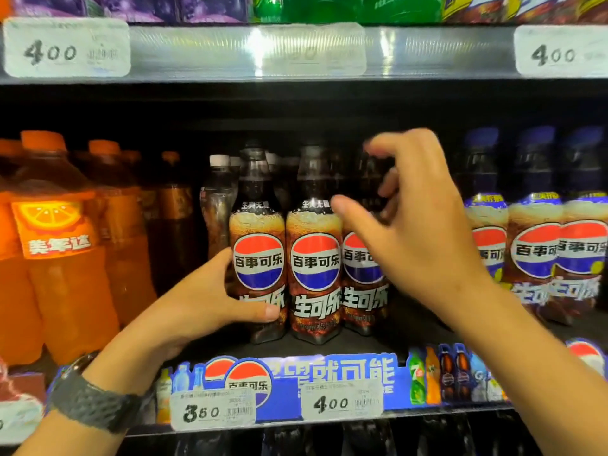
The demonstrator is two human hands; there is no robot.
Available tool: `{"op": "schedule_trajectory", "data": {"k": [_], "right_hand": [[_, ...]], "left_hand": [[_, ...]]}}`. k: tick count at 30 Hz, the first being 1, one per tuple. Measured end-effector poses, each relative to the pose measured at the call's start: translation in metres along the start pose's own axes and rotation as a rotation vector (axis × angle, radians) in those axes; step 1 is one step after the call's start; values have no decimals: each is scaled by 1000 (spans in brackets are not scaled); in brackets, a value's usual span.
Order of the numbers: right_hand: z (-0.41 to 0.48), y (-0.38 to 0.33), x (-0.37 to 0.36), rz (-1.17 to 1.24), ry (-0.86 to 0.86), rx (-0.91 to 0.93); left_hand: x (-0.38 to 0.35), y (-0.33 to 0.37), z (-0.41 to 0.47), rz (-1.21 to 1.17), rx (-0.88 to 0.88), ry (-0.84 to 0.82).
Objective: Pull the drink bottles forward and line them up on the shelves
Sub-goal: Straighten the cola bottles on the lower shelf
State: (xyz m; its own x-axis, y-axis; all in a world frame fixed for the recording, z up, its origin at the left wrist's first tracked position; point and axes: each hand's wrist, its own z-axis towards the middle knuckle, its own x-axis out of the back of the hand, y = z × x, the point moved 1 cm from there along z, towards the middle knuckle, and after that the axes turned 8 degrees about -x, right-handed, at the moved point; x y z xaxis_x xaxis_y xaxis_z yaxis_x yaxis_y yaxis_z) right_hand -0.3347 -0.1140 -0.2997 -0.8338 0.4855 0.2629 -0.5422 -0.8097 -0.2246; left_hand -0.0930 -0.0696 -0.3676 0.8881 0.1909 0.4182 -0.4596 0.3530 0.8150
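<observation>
Three dark cola bottles with red, white and blue round logos stand at the front of the middle shelf (362,343). My left hand (204,301) grips the lower body of the leftmost cola bottle (258,238), thumb across its label. The middle cola bottle (314,245) stands touching it. My right hand (414,225) hovers in front of the third cola bottle (358,268), fingers loosely curled and blurred, holding nothing. More dark bottles stand behind in shadow.
Orange soda bottles (65,258) fill the shelf to the left. Cola bottles with blue caps (533,245) stand to the right. Price tags (342,403) line the shelf edge below, and an upper shelf rail (296,51) runs above the bottle caps.
</observation>
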Motion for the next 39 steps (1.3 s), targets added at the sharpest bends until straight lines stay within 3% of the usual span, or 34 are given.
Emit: {"op": "schedule_trajectory", "data": {"k": [2, 5, 7, 17, 25, 28, 30, 35, 39], "right_hand": [[-36, 23, -2, -38, -43, -146], [-73, 46, -11, 76, -292, -523], [-85, 57, -16, 134, -386, -593], [-86, 58, -6, 185, -407, -551], [-84, 50, 3, 15, -456, -476], [-85, 32, 8, -202, -215, -267], [-86, 11, 5, -160, -115, -132], [-98, -49, -27, 91, -173, -39], [-108, -97, -64, 142, -231, -65]], "left_hand": [[-4, -1, -1, 34, -15, 54], [-6, -2, -2, 47, -36, 107], [-5, -1, -3, 62, -27, 111], [-8, 3, -15, 86, -13, 132], [-12, 7, -18, 93, -15, 150], [2, 8, -37, 155, -58, 347], [17, 13, -57, 157, -136, 513], [54, 16, -106, 124, -304, 627], [96, -12, -128, 165, -215, 661]]}}
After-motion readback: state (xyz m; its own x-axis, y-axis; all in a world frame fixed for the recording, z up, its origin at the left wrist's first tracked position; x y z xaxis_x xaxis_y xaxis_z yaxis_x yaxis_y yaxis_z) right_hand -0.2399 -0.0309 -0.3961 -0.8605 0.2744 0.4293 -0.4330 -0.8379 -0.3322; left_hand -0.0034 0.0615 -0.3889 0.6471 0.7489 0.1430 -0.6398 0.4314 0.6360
